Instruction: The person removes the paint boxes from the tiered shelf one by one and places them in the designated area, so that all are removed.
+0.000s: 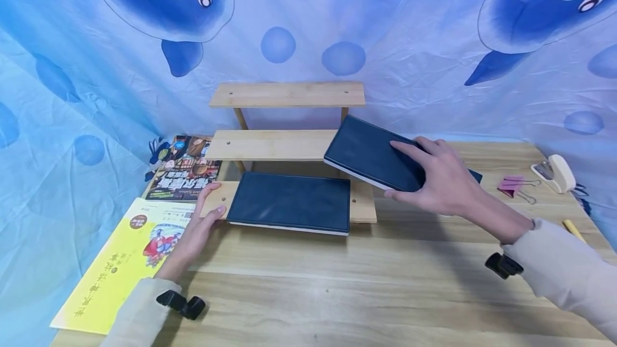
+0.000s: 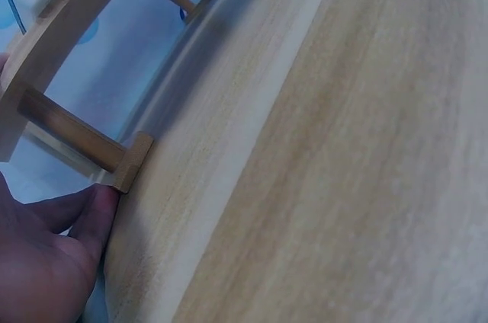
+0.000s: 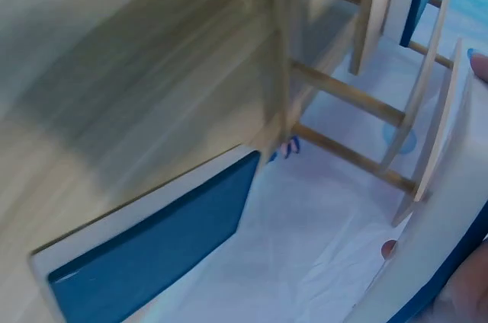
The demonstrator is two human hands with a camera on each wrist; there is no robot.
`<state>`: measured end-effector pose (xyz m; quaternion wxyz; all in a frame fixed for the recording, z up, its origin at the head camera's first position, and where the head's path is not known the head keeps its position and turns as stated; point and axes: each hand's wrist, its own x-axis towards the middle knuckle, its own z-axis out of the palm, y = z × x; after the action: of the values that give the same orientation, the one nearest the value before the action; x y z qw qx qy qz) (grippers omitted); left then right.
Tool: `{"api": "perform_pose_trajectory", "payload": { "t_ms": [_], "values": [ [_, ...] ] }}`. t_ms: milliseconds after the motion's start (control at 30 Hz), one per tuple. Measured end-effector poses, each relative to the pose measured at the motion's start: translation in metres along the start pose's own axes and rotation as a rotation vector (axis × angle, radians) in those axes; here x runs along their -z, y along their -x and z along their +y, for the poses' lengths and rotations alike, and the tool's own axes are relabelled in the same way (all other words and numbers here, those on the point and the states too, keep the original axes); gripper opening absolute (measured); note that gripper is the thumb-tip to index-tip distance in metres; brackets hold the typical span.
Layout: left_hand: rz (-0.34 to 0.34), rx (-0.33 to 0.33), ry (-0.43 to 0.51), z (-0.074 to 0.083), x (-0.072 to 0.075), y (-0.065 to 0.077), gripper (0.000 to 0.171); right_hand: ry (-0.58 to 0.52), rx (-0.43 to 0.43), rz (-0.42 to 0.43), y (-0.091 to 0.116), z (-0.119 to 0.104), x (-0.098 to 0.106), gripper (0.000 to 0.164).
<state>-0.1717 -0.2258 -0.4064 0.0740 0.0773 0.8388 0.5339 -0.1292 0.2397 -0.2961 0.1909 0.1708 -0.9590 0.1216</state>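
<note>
A three-step wooden rack (image 1: 270,145) stands on the table. My left hand (image 1: 195,234) holds the left end of its lowest board, thumb at the front; in the left wrist view fingers (image 2: 91,212) touch the rack's foot. Flat on that board lies a dark blue book (image 1: 289,201) with white edges. My right hand (image 1: 441,178) grips a second dark blue book (image 1: 371,151), tilted and raised over the right side of the rack. A third such book (image 3: 160,247) lies on the table at the right, mostly hidden behind my right hand in the head view.
On the left are a yellow book (image 1: 115,272) and a dark illustrated magazine (image 1: 185,167). Pink binder clips (image 1: 513,185), a white stapler-like item (image 1: 559,173) and a yellow stick (image 1: 573,230) lie at right. A blue dolphin-print curtain (image 1: 405,25) hangs behind.
</note>
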Motion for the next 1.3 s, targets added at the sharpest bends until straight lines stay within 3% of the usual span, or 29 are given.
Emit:
{"api": "perform_pose_trajectory", "payload": {
  "t_ms": [267, 467, 667, 867, 1133, 1300],
  "values": [
    [-0.017, 0.004, 0.054, 0.018, -0.004, 0.006, 0.055, 0.004, 0.027, 0.061, 0.031, 0.015, 0.004, 0.088],
    [0.007, 0.011, 0.005, 0.008, 0.0, 0.002, 0.055, -0.016, -0.006, 0.08, 0.058, 0.026, 0.005, 0.089],
    [0.015, 0.014, -0.033, 0.023, -0.001, 0.006, 0.056, -0.016, -0.034, 0.098, 0.082, 0.041, 0.0, 0.091],
    [0.02, 0.013, -0.025, 0.006, 0.001, 0.0, 0.056, 0.025, -0.051, 0.076, 0.1, 0.05, -0.012, 0.09],
    [0.017, -0.006, -0.007, 0.004, -0.001, -0.002, 0.055, 0.072, -0.137, -0.072, 0.126, 0.054, -0.03, 0.09],
    [0.01, 0.01, 0.019, 0.002, -0.002, 0.0, 0.054, 0.078, -0.146, -0.104, 0.132, 0.056, -0.041, 0.089]
  ]
}}
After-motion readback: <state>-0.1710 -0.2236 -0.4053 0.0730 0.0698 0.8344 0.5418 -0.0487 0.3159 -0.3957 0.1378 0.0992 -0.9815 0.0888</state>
